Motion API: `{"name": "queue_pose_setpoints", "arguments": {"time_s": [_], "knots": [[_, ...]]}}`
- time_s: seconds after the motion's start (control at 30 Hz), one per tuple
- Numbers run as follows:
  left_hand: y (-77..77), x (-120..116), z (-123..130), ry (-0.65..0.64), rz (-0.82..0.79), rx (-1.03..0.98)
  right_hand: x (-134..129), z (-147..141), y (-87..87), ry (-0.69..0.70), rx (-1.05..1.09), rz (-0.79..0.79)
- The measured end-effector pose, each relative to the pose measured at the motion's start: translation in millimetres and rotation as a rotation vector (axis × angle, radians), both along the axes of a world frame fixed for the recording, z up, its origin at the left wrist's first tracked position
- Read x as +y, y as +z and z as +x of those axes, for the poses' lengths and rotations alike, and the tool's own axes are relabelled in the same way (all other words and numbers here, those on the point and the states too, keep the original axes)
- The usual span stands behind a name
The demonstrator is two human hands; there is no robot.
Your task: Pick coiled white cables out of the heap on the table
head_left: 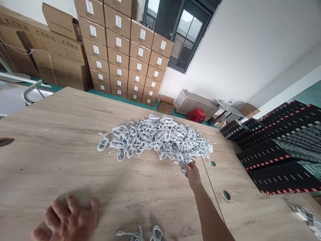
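A long heap of coiled white cables (160, 134) lies across the wooden table (105, 187). At the heap's near right edge, my right hand (192, 172) has its thumb and fingers closed on a coiled cable (182, 166), which still touches the pile. My left hand (69, 217) rests on the tabletop at the lower left, fingers spread and bent, with nothing in it. Between my hands, at the bottom edge, two more coiled cables (136, 236) are partly cut off by the frame.
Black boxes with red marks (273, 157) stand in rows on the right. Cardboard cartons (117, 57) are stacked beyond the table. A red stool (197, 115) sits by the wall. Holes pierce the tabletop, one (226, 194) at right. A metal clamp-like frame (32, 92) is at left.
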State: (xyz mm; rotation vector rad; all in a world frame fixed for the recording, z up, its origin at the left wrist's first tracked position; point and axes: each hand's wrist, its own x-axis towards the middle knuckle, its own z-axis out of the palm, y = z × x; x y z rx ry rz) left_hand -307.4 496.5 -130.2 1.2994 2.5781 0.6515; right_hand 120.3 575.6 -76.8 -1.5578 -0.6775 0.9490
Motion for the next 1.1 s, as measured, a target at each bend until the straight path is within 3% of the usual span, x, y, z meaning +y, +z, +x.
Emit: {"name": "queue_pose_setpoints", "arguments": {"time_s": [0.2,0.33,0.4,0.47,0.53,0.63,0.73,0.8,0.9,1.0,1.1], "knots": [[2.4,1.0,3.8,0.044,-0.008,0.167,-1.4,7.4,12.4,-0.017,-0.100,-0.021],[3.5,0.8,7.5,0.074,-0.008,0.188,-4.9,7.0,30.7,-0.052,-0.028,0.030],[3.0,0.3,8.1,0.080,-0.023,0.188,-16.9,3.1,42.5,-0.004,0.052,0.057],[0.1,-0.2,7.3,0.072,-0.030,0.178,-38.6,-5.8,52.2,0.150,0.125,0.037],[-4.7,-0.8,5.4,0.060,-0.018,0.173,-68.6,-20.0,55.9,0.397,0.191,-0.064],[-10.4,-1.3,2.6,0.062,0.015,0.174,-117.0,-45.7,46.6,0.801,0.266,-0.316],[-10.4,-1.5,2.1,0.055,0.001,0.162,-143.0,-64.5,28.8,1.076,0.000,-0.491],[-8.5,-1.4,3.3,0.050,-0.012,0.166,-135.8,-71.8,20.1,1.105,-0.349,-0.518],[-7.0,-1.2,4.9,0.061,-0.030,0.184,-90.1,-83.2,14.6,0.907,-0.742,-0.388],[-7.4,-1.4,4.1,0.066,-0.059,0.190,-29.8,-99.3,10.8,0.650,-0.997,-0.233],[-5.9,-1.7,3.3,0.051,-0.068,0.171,13.6,-112.2,3.6,0.588,-1.185,-0.253]]}}
